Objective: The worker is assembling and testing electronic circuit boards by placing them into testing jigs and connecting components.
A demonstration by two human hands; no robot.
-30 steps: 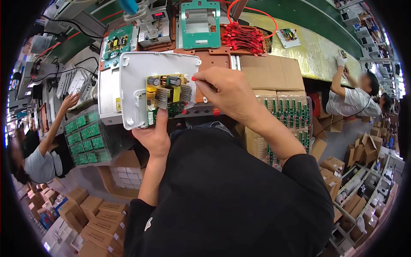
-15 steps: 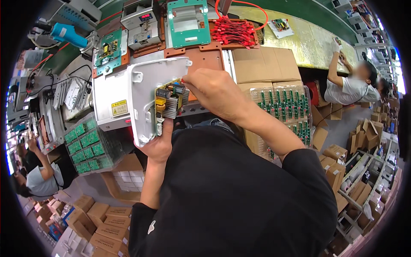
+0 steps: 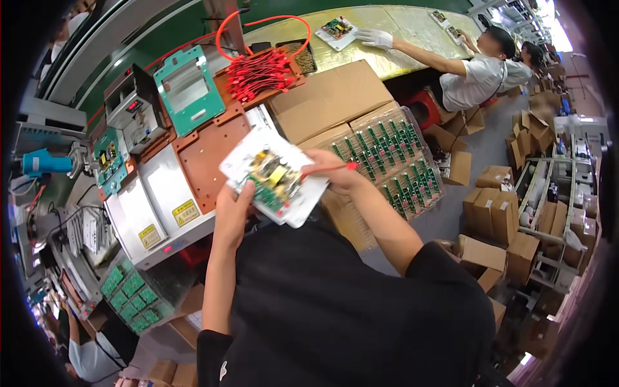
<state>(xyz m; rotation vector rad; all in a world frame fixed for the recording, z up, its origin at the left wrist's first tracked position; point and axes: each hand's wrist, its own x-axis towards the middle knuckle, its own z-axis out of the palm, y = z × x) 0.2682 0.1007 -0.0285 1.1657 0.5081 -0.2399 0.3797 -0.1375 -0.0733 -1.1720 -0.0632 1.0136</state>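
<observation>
Above my lap I hold a white plastic housing (image 3: 240, 157) with a circuit board (image 3: 276, 175) fitted on it. The picture of the board is slightly blurred; yellow and green parts show. My left hand (image 3: 233, 205) grips the housing's left lower edge, its thumb over the board. My right hand (image 3: 335, 169) is closed at the housing's right side. A short red cable (image 3: 325, 169) with a red connector at its end runs from the board across the right hand's fingers. Whether those fingers pinch the cable or only the housing, I cannot tell.
Beyond lie red cables (image 3: 258, 74) in a heap, a green frame (image 3: 187, 87) and a brown fixture plate (image 3: 209, 151). Clear trays hold green boards (image 3: 387, 155) at right. At the far bench, a co-worker's gloved hand (image 3: 375, 39) reaches to another housing with board (image 3: 336, 31).
The housing has turned from nearly upright to lying flatter, board facing up, and moved right. A red cable now extends from it. My view has swung right; a co-worker's gloved hand has come near another housing.
</observation>
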